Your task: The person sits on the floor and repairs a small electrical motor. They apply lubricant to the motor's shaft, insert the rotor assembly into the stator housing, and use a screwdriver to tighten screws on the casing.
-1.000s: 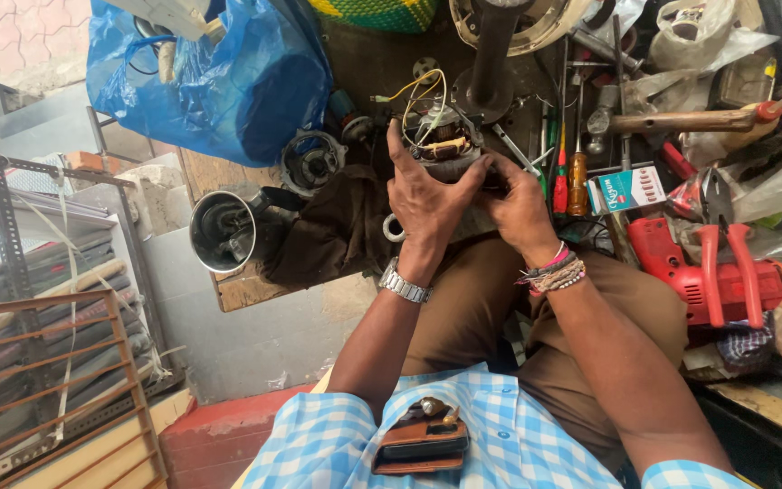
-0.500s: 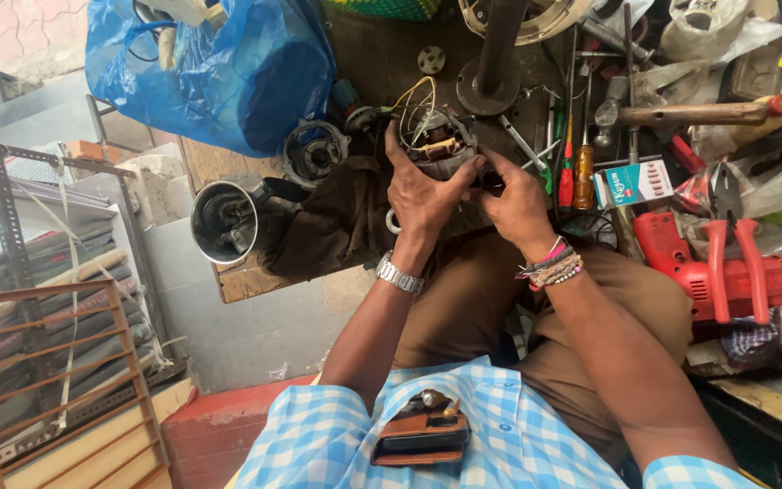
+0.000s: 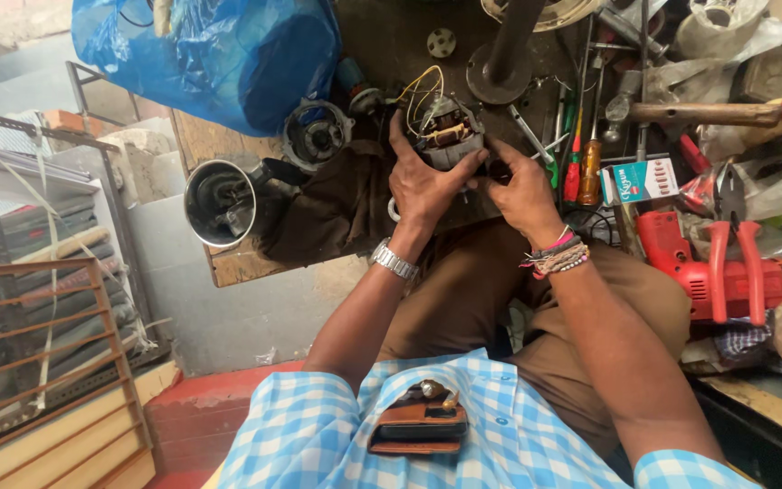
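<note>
both hands meet on a small electric motor core (image 3: 445, 136), a stator with copper windings and loose yellow and white wires curling off its top, which sits at the near edge of the workbench (image 3: 228, 263) just beyond the person's knees. the left hand (image 3: 423, 186) is closed around the motor's near side, thumb up along one flank and fingers wrapped over the other, a metal watch (image 3: 395, 261) on its wrist. the right hand (image 3: 522, 190) grips the motor's right side with curled fingers, thumb pressed toward the core; its wrist carries a stack of bead bracelets (image 3: 556, 257).

left of the left hand lies a dark brown cloth (image 3: 337, 208), partly under the motor, and further left a shiny steel jar (image 3: 221, 204) lies tipped with its mouth toward the camera. beyond it, above the left hand, sits a round motor end housing (image 3: 317, 136) beside a big blue plastic bag (image 3: 219, 54). to the right of the right hand stand screwdrivers (image 3: 581, 154) with red, green and orange handles, a small printed box (image 3: 642, 181), and further right a red power drill (image 3: 726, 272). a wooden-handled hammer (image 3: 708, 113) lies beyond those.
</note>
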